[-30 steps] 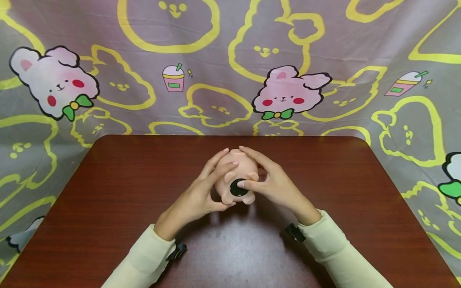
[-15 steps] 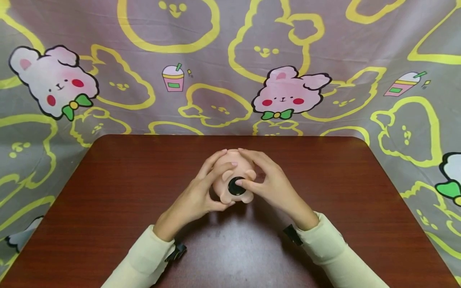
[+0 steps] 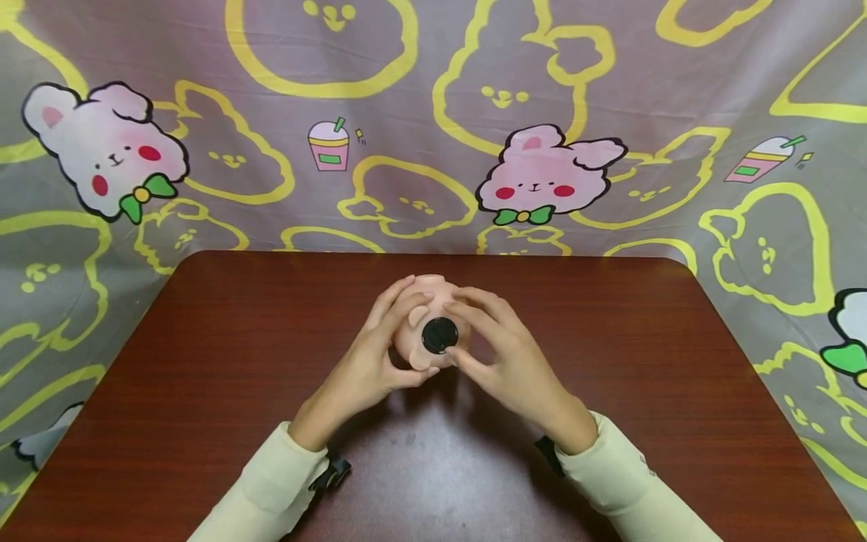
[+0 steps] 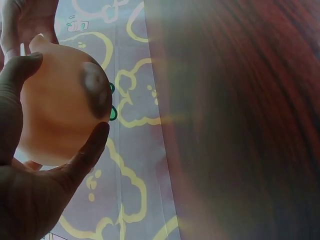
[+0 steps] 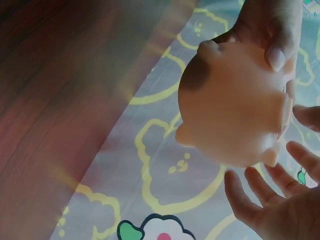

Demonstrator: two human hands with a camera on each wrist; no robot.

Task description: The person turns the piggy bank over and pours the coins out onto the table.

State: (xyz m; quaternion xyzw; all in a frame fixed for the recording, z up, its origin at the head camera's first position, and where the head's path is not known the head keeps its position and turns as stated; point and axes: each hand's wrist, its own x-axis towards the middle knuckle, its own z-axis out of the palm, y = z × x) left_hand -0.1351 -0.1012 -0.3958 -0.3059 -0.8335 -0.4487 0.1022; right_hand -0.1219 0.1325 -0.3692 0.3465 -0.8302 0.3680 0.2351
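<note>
Pink round figure (image 5: 230,105) is gripped by left hand (image 3: 359,357), fingers curled; right hand (image 3: 511,365) spread, thumb at black disc (image 3: 439,333), contact unclear.

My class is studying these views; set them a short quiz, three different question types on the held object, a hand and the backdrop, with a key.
1. Multiple choice: what colour is the round disc on the pink object?
A) green
B) black
C) yellow
2. True or false: the left hand grips the pink object.
3. Fill in: the printed rabbits wear mostly ____ bows.

Key: 1. B; 2. True; 3. green
</note>
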